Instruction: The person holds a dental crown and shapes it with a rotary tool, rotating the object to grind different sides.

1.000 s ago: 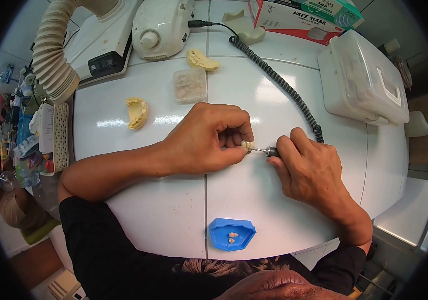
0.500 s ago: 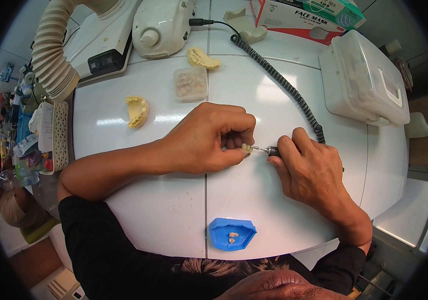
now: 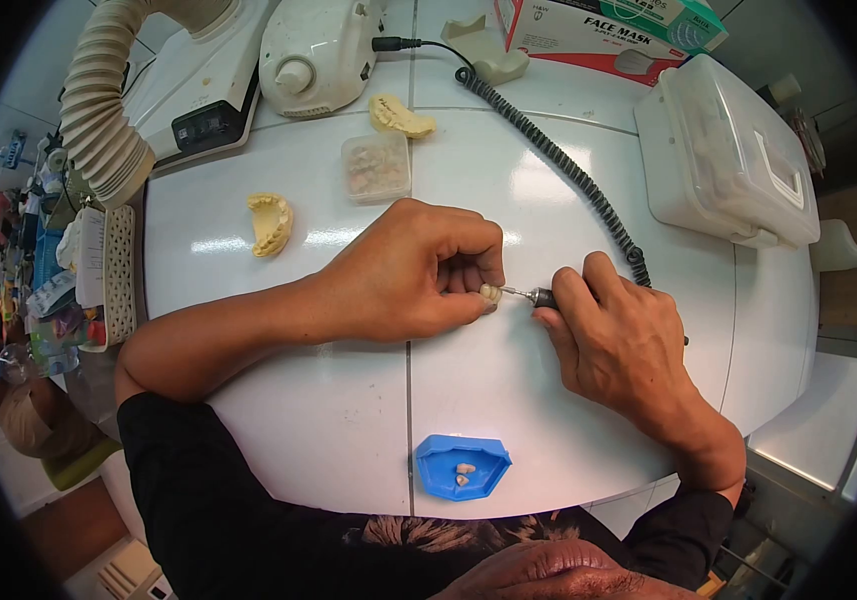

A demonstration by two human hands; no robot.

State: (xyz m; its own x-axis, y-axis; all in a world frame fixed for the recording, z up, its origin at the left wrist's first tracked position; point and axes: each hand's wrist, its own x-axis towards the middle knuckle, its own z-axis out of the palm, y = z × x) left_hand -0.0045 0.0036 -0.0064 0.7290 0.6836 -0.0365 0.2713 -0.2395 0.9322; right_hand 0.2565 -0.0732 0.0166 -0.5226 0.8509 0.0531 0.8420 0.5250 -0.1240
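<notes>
My left hand [image 3: 399, 275] pinches a small yellowish dental crown piece [image 3: 491, 293] between thumb and fingers. More than one tooth shape seems to show on it, though the fingers hide part. Closed around a black-and-silver rotary handpiece [image 3: 543, 298], my right hand [image 3: 621, 345] points its thin bur left at the crown piece. The bur tip meets or nearly meets the piece; contact is too small to tell. A black coiled cord [image 3: 559, 155] runs from behind the right hand up to the white control unit [image 3: 314, 65].
Near my body sits a blue tray [image 3: 429, 445] with small tooth-coloured pieces [image 3: 464, 472]. Yellow dental casts [image 3: 271, 225] and a clear box [image 3: 377, 170] lie beyond my left hand. A ribbed hose [image 3: 104, 110] hangs upper left; a white case [image 3: 729, 150] stands right.
The view has shifted slightly, so objects sit a little further left. The crown piece appears slightly turned in my left fingers. Both hands keep their grips.
</notes>
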